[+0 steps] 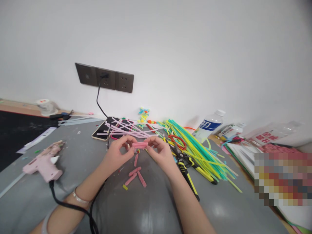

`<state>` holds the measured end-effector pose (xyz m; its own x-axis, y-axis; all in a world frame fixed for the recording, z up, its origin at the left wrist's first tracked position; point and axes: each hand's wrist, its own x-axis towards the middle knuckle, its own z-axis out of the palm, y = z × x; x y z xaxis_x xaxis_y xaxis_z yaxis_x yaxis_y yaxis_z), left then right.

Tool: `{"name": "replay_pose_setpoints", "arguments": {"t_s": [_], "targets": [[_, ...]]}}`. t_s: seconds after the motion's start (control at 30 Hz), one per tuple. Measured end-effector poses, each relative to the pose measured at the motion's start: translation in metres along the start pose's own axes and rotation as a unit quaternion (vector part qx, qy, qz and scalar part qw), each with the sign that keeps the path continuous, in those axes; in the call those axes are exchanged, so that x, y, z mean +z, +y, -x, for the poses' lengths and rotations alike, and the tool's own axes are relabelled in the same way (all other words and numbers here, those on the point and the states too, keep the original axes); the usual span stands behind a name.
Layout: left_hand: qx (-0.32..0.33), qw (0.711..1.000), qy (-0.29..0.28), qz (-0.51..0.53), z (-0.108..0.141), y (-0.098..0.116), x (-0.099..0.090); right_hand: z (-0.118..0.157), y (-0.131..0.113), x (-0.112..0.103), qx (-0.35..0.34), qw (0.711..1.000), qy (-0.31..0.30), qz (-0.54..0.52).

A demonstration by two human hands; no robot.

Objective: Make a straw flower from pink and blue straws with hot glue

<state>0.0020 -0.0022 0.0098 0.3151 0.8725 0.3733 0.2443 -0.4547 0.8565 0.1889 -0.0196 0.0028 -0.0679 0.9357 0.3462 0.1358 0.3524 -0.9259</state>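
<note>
A short pink bundle of pipe cleaner pieces (140, 145) is held level above the grey mat. My left hand (121, 150) pinches its left end between thumb and fingers. On its right end, my right hand (159, 150) grips in the same way. Below the hands lie several loose pink pipe cleaner pieces (135, 171), one of them apart from the others. A small yellow piece (125, 187) sits by the lowest of them.
At left lies a pink hot glue gun (44, 164), its black cord running under my left forearm. Yellow-handled pliers (186, 177) and green and yellow pipe cleaners (202, 149) are at right. Behind are pale pink pipe cleaners (129, 129), a phone (99, 131) and a bottle (208, 125).
</note>
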Motion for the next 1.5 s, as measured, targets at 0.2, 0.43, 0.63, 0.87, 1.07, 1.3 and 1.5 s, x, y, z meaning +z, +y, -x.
{"name": "replay_pose_setpoints", "arguments": {"t_s": [0.2,0.43,0.63,0.87,1.07,1.3,1.5], "targets": [[-0.007,1.0,-0.001,-0.004,0.0008,0.0016,-0.0001,0.0003,-0.0012,0.0003,0.001,1.0,0.001,0.004],[-0.012,1.0,0.002,-0.003,0.0013,0.0017,0.0,-0.0003,-0.0019,0.0001,0.0,1.0,0.001,0.006],[-0.007,1.0,0.002,-0.002,0.0007,0.0024,0.0002,-0.0003,-0.0023,0.0001,0.001,1.0,-0.001,0.001],[-0.005,1.0,-0.003,0.001,0.0011,0.0013,-0.0003,-0.0002,-0.002,-0.0004,0.005,1.0,-0.004,0.004],[-0.012,1.0,-0.005,0.002,0.0008,0.0026,-0.0002,0.0,-0.0016,-0.0005,0.002,1.0,-0.004,0.01],[-0.01,1.0,-0.001,-0.002,0.0013,0.0009,0.0005,0.0005,-0.0022,-0.0002,0.0,1.0,-0.004,0.012],[0.003,1.0,0.0,-0.004,0.0006,0.001,-0.0001,0.0008,-0.0029,0.0003,0.0,1.0,-0.006,0.008]]}}
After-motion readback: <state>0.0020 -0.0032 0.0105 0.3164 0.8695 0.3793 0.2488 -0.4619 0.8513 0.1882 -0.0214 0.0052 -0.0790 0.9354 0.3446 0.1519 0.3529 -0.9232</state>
